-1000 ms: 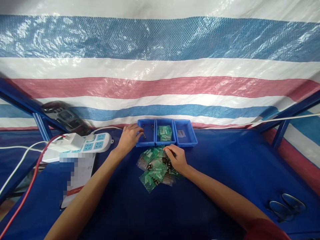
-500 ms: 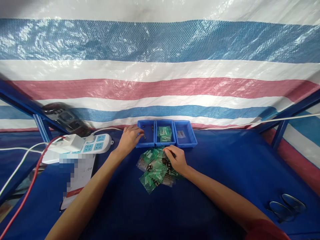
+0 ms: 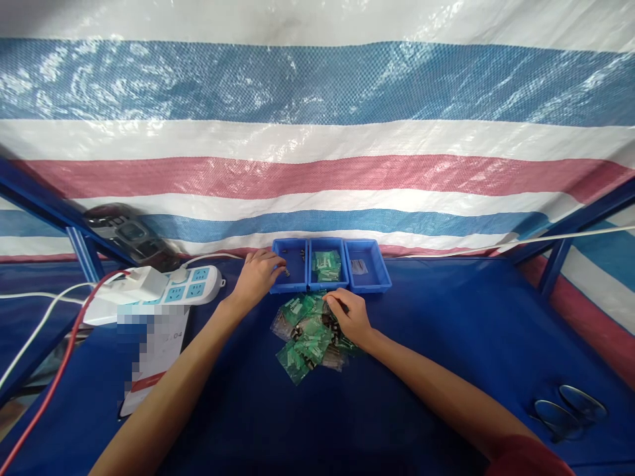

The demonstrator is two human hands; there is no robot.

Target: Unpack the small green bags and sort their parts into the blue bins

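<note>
Blue desk (image 3: 446, 311), logged by me from the head view. Left forearm (image 3: 183, 370): extended from the near left toward the far edge; left hand (image 3: 256, 274) palm down, fingers bent and partly spread, beside and over the left bin (image 3: 290, 287), thumb and forefinger tips near a small metal piece (image 3: 286, 272); whether they grasp it I cannot tell. Right forearm (image 3: 431, 380): slanting in from the near right; right hand (image 3: 353, 314) with fingers curled, thumb and forefinger drawn together over the packet pile (image 3: 302, 337); what the pinch holds, if anything, I cannot make out. Packet pile: flat plastic bags, green and clear, loosely overlapped, dark parts among them, lying toward the far edge, just in front of the middle bin (image 3: 327, 286). Middle bin: green packets (image 3: 326, 266). Right bin (image 3: 371, 287): clear packet (image 3: 359, 266). Spectacles (image 3: 570, 411): near right corner.
</note>
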